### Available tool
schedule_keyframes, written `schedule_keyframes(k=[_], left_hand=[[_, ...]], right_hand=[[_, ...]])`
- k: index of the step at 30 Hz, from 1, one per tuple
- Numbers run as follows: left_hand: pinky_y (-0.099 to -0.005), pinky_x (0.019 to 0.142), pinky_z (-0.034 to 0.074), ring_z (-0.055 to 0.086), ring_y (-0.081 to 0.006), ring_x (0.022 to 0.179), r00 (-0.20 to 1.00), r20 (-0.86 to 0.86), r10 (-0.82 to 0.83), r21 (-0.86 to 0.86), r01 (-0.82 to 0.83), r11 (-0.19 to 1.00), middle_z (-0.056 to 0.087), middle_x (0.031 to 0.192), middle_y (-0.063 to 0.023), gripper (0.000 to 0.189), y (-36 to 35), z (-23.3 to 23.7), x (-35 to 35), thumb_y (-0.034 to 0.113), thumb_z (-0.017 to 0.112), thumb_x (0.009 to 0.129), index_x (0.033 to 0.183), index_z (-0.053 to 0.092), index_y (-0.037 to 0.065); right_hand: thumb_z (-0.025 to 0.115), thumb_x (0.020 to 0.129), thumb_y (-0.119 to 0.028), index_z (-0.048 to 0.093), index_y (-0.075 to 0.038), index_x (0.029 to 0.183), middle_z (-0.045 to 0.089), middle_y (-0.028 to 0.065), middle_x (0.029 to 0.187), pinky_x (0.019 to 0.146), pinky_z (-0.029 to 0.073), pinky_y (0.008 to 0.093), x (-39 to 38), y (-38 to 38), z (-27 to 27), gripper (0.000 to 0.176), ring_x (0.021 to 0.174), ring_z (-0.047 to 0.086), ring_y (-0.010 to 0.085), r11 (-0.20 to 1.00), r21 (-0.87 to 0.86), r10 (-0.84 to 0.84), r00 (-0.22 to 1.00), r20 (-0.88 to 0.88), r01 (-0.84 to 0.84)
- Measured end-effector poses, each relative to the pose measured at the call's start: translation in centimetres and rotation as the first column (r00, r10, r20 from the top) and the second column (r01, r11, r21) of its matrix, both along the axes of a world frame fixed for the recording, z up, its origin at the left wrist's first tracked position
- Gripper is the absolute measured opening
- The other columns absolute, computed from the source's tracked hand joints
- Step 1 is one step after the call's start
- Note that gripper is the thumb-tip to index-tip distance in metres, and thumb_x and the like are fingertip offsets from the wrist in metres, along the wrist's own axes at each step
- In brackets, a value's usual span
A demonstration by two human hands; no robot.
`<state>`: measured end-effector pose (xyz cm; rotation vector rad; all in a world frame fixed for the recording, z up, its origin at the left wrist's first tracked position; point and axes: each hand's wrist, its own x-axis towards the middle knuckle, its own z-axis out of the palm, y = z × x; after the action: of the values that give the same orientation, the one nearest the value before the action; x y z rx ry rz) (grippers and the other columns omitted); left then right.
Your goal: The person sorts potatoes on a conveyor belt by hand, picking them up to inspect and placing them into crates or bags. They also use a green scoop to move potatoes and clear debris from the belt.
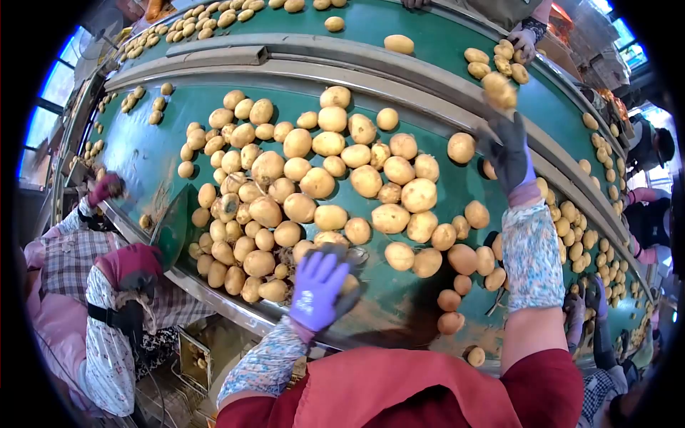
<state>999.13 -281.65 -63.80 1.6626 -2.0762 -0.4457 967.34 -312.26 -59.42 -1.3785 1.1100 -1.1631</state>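
Potatoes [317, 183] rounded, tan-skinned; hands [315, 287] in purple-grey gloves [511, 155]; belt [139, 175] glossy green.

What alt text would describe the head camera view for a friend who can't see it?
A person's gloved left hand is among potatoes on a green belt, the right hand raised beside a blurred potato. Other people's gloved hands show around the edges.

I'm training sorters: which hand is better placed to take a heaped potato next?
Probably the left hand: it's beside the potato heap, while the right hand is by the metal rail.
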Motion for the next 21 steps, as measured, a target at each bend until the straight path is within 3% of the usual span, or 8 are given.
schedule_keyframes(k=[3,5,7,10,13,17,19,21], left_hand=[[-0.0548,0.107,0.036,0.050,-0.0348,0.127,0.987,0.042,-0.154,-0.046,0.156,0.987,0.057,0.132,-0.0114,0.050,-1.4,0.7,-0.5,0.034,0.076,0.078,0.121,0.063,0.011],[-0.0544,0.108,0.036,0.050,-0.0339,0.128,0.944,0.193,-0.267,-0.051,0.282,0.958,0.057,0.133,-0.0105,0.050,-1.6,-0.9,2.2,0.030,0.075,0.076,0.122,0.063,0.015],[-0.0535,0.107,0.037,0.050,-0.0350,0.128,0.982,0.137,-0.130,-0.111,0.146,0.983,0.055,0.139,-0.0088,0.049,-1.4,-1.4,4.6,0.025,0.075,0.074,0.122,0.063,0.021],[-0.0544,0.102,0.040,0.052,-0.0352,0.120,0.960,0.207,-0.186,-0.103,0.210,0.972,0.055,0.136,-0.0094,0.050,-2.0,-2.7,8.7,0.019,0.070,0.076,0.125,0.061,0.023],[-0.0566,0.106,0.038,0.050,-0.0343,0.129,0.963,0.268,-0.034,-0.125,0.069,0.990,0.056,0.139,-0.0091,0.044,-2.9,-1.8,12.9,0.015,0.067,0.076,0.118,0.064,0.023],[-0.0555,0.107,0.038,0.049,-0.0359,0.132,0.934,0.351,-0.066,-0.182,0.137,0.974,0.052,0.146,-0.0112,0.039,-3.9,-4.6,20.7,0.016,0.063,0.081,0.117,0.063,0.029],[-0.0541,0.108,0.038,0.050,-0.0372,0.130,0.913,0.408,-0.011,-0.203,0.103,0.974,0.053,0.144,-0.0135,0.041,-4.9,-3.5,24.2,0.014,0.060,0.083,0.119,0.063,0.033],[-0.0542,0.108,0.038,0.051,-0.0402,0.128,0.822,0.545,0.163,-0.210,-0.054,0.976,0.054,0.140,-0.0176,0.045,-4.8,-5.2,28.5,0.009,0.058,0.084,0.125,0.062,0.028]], right_hand=[[0.072,0.088,-0.025,0.060,-0.007,0.125,0.063,0.0166,0.116,0.089,0.052,0.0394,3.9,6.1,-2.0,0.042,0.103,0.064,0.0301,0.954,0.118,0.289,0.744,-0.603,-0.276],[0.075,0.079,-0.031,0.060,-0.012,0.124,0.054,0.0189,0.127,0.089,0.052,0.0503,8.4,11.0,0.0,0.051,0.107,0.057,0.0411,0.890,-0.100,0.051,0.315,-0.948,-0.444],[0.073,0.080,-0.029,0.061,-0.013,0.123,0.055,0.0158,0.121,0.086,0.051,0.0507,9.2,12.3,-1.4,0.048,0.105,0.057,0.0389,0.883,-0.226,-0.014,0.459,-0.889,-0.411],[0.073,0.080,-0.027,0.061,-0.013,0.122,0.056,0.0155,0.120,0.086,0.051,0.0505,8.9,11.0,0.4,0.046,0.105,0.057,0.0386,0.864,0.091,0.285,0.332,-0.899,-0.495],[0.072,0.081,-0.021,0.059,-0.010,0.125,0.058,0.0170,0.119,0.088,0.051,0.0476,9.2,8.6,1.6,0.047,0.106,0.058,0.0384,0.801,-0.148,0.101,0.374,-0.922,-0.580],[0.066,0.095,-0.016,0.056,-0.003,0.128,0.062,0.0064,0.108,0.082,0.051,0.0337,9.5,-0.1,2.2,0.037,0.094,0.058,0.0159,0.909,-0.402,-0.309,0.829,-0.467,0.112],[0.062,0.096,-0.011,0.058,-0.002,0.124,0.062,0.0071,0.106,0.078,0.051,0.0314,11.6,-1.5,3.5,0.030,0.087,0.058,0.0133,0.968,-0.149,-0.222,0.967,-0.125,0.203],[0.059,0.097,-0.018,0.058,-0.007,0.127,0.062,0.0101,0.107,0.078,0.052,0.0361,17.0,2.9,1.4,0.032,0.091,0.061,0.0197,0.994,-0.042,0.071,0.906,-0.418,-0.097]])
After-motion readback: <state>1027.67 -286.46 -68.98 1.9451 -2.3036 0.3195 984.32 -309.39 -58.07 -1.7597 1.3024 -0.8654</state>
